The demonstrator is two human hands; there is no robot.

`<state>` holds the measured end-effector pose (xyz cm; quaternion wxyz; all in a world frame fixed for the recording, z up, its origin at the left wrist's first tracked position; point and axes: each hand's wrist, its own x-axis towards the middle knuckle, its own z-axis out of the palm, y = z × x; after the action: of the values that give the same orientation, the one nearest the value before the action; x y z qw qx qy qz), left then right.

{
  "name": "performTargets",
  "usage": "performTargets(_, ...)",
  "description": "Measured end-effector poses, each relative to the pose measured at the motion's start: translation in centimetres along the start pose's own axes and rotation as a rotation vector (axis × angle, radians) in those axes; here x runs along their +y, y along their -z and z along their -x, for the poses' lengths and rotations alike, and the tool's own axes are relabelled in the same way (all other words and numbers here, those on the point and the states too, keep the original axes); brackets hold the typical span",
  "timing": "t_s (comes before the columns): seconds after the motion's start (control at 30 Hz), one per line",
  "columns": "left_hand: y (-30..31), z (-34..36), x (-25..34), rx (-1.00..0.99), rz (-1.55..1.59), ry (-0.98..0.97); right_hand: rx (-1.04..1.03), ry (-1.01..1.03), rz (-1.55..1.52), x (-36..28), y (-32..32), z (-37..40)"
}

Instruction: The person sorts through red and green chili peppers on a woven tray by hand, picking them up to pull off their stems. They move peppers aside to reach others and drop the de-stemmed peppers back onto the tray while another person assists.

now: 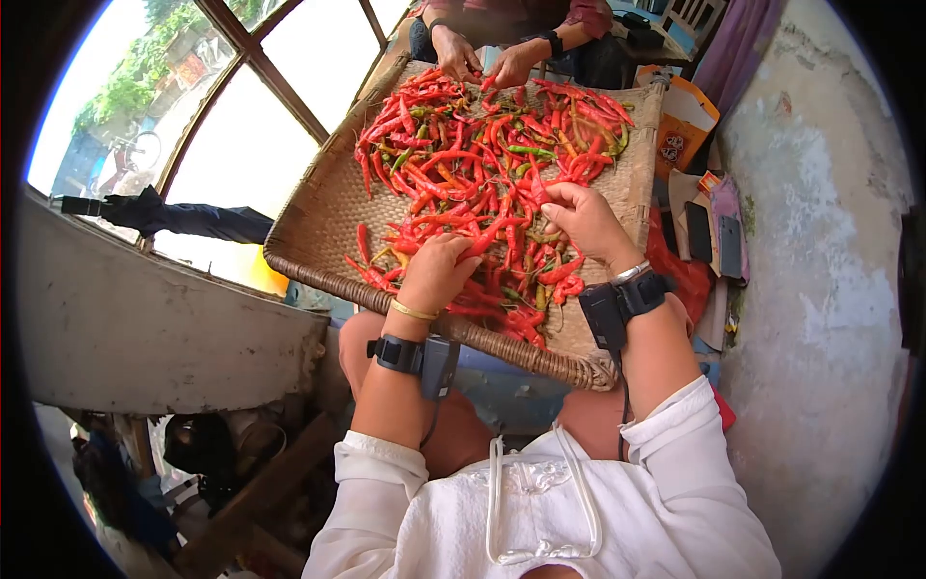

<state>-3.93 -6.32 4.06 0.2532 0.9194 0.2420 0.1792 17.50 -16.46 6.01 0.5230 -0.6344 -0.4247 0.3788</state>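
Many red chili peppers [463, 164], with a few green and orange ones among them, lie spread over a wide woven basket tray [318, 207] that rests across my lap. My left hand [439, 273] is at the near left part of the pile, its fingers closed round a red pepper [487, 236]. Farther right, my right hand [585, 224] pinches a red pepper [537, 185] between thumb and fingers. Both wrists wear black straps with small dark boxes.
Across the tray, another person's hands [482, 66] handle peppers at its far edge. A folded dark umbrella [207, 218] lies by the window at left. Phones [730, 246] and an orange box [683, 125] are beside the wall at right.
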Motion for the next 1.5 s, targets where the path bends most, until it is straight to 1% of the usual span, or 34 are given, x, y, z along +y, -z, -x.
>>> performTargets(0.03,-0.5,0.0,-0.2,0.040,-0.003,-0.005,0.127,0.051,-0.098,0.1,0.1,-0.6)
performTargets(0.07,-0.6,0.0,0.0,0.078,-0.008,-0.009,0.125,0.053,-0.105,0.8,0.3,-1.5)
performTargets(0.1,-0.6,0.0,0.2,0.076,-0.016,-0.008,0.149,0.065,-0.005,1.8,0.7,-2.4)
performTargets(0.13,-0.5,-0.1,0.7,0.073,0.010,0.061,0.175,0.075,0.096,1.9,0.8,-2.7)
performTargets(0.17,-0.5,-0.2,0.9,0.068,0.039,0.128,0.164,0.050,0.161,2.1,0.7,-2.9)
performTargets(0.2,-0.7,-0.3,0.8,0.063,0.036,0.127,0.166,0.048,0.157,2.3,0.7,-3.1)
performTargets(0.27,-1.3,-0.5,0.3,0.145,0.108,0.189,0.065,0.058,0.271,1.7,0.2,-2.9)
performTargets(0.3,-1.5,-0.6,-0.1,0.092,0.173,0.247,0.044,0.061,0.329,1.0,0.1,-2.6)
performTargets(0.33,-1.7,-0.6,-0.4,0.078,0.170,0.246,0.049,0.051,0.319,1.0,0.0,-2.7)
performTargets(0.4,-2.1,-0.6,-0.7,0.080,0.271,0.271,0.008,0.119,0.484,1.2,-0.2,-2.9)
performTargets(0.43,-2.0,-0.7,-0.5,0.070,0.281,0.279,-0.049,0.092,0.469,0.9,-0.4,-3.0)
performTargets(0.47,-1.8,-0.8,-0.2,0.053,0.275,0.274,-0.038,0.084,0.457,0.8,-0.6,-3.0)
performTargets(0.53,-1.3,-1.0,0.5,0.009,0.228,0.293,-0.212,0.176,0.409,0.5,-1.2,-3.1)
performTargets(0.57,-1.4,-1.1,0.3,-0.005,0.231,0.240,-0.260,0.144,0.405,-0.5,-1.1,-2.8)
performTargets(0.6,-1.4,-1.1,0.3,-0.018,0.227,0.242,-0.255,0.135,0.394,-0.3,-1.3,-2.9)
performTargets(0.67,-1.3,-1.0,0.6,-0.050,0.451,0.372,-0.243,0.170,0.513,0.1,-1.4,-3.1)
performTargets(0.7,-1.1,-1.0,0.9,-0.047,0.492,0.387,-0.210,0.161,0.537,0.2,-1.3,-3.0)
performTargets(0.73,-0.9,-1.2,0.8,-0.061,0.487,0.389,-0.204,0.152,0.527,0.2,-1.2,-3.0)
performTargets(0.8,-0.3,-1.6,0.3,-0.112,0.310,0.437,-0.196,0.170,0.705,0.2,-0.9,-3.0)
performTargets(0.83,-0.5,-1.8,-2.2,-0.116,0.197,0.277,-0.195,0.188,0.784,0.3,-0.8,-2.8)
performTargets(0.87,0.7,-3.0,-1.3,-0.158,0.272,0.332,-0.193,0.177,0.777,0.6,-0.8,-2.8)
performTargets(0.93,2.5,-5.7,-0.6,-0.157,0.189,0.340,-0.198,0.170,0.863,1.1,-1.1,-2.8)
performTargets(1.0,3.7,-8.9,-0.1,-0.038,0.236,0.296,-0.225,0.129,0.851,1.1,-1.0,-2.9)
performTargets(1.07,3.1,-11.7,0.8,0.317,0.795,0.195,-0.236,0.113,0.843,0.7,-0.8,-3.0)
performTargets(1.1,3.0,-12.4,0.5,0.312,0.792,0.197,-0.247,0.055,0.871,0.7,-0.7,-3.3)
performTargets(1.17,2.7,-13.3,-0.3,0.412,0.579,0.098,-0.221,0.048,0.866,0.9,-0.6,-3.4)
performTargets(1.2,2.3,-12.9,-1.5,0.404,0.579,0.101,-0.197,0.041,0.868,1.1,-0.5,-3.4)
performTargets(1.23,1.6,-12.1,-3.4,0.180,0.435,0.106,-0.196,0.032,0.864,1.2,-0.5,-3.5)
performTargets(1.27,1.3,-11.4,-3.5,-0.041,0.290,0.108,-0.188,0.060,0.856,1.2,-0.5,-3.5)
performTargets(1.33,0.7,-9.5,-2.7,-0.219,-0.059,0.121,-0.185,0.079,0.845,1.3,-0.6,-3.7)
performTargets(1.37,0.2,-8.8,-3.2,-0.253,-0.188,0.122,-0.199,0.085,0.863,1.3,-0.7,-3.8)
performTargets(1.4,-0.3,-8.2,-4.2,-0.258,-0.183,0.127,-0.212,0.092,0.881,1.3,-0.8,-3.8)
performTargets(1.47,-0.7,-7.4,-5.8,-0.303,-0.322,0.095,-0.234,0.092,0.873,1.3,-0.9,-3.7)
performTargets(1.5,-0.6,-7.1,-6.6,-0.386,-0.266,0.096,-0.230,0.099,0.888,1.5,-1.0,-3.8)
